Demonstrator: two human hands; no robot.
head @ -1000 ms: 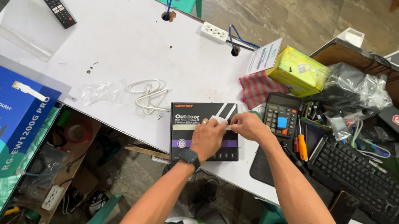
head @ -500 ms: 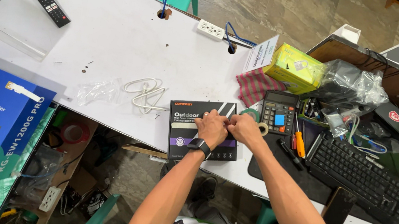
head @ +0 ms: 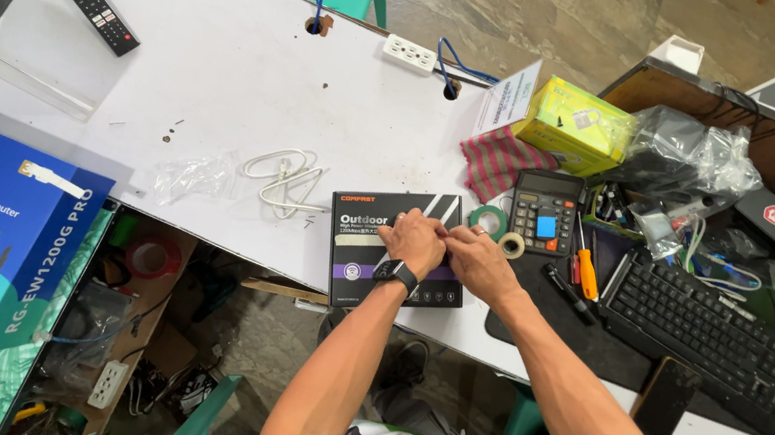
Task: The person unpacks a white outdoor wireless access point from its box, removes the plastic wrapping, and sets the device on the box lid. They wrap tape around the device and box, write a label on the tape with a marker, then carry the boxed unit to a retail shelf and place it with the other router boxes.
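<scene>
Dark flat box (head: 374,246) at the near edge of the white table (head: 228,67), both hands on its lid.

Head view: left hand (head: 414,241) and right hand (head: 476,262) meet over the box's right half, fingers curled and pressing down; whether they pinch a flap or tape, cannot tell. Box lies flat, just left of two tape rolls (head: 497,232) and a calculator (head: 546,211); white cable (head: 283,179) beside it. Judgement: hold the box flat with one hand, work the edge with the other fingertips, keep it clear of the table lip.
</scene>
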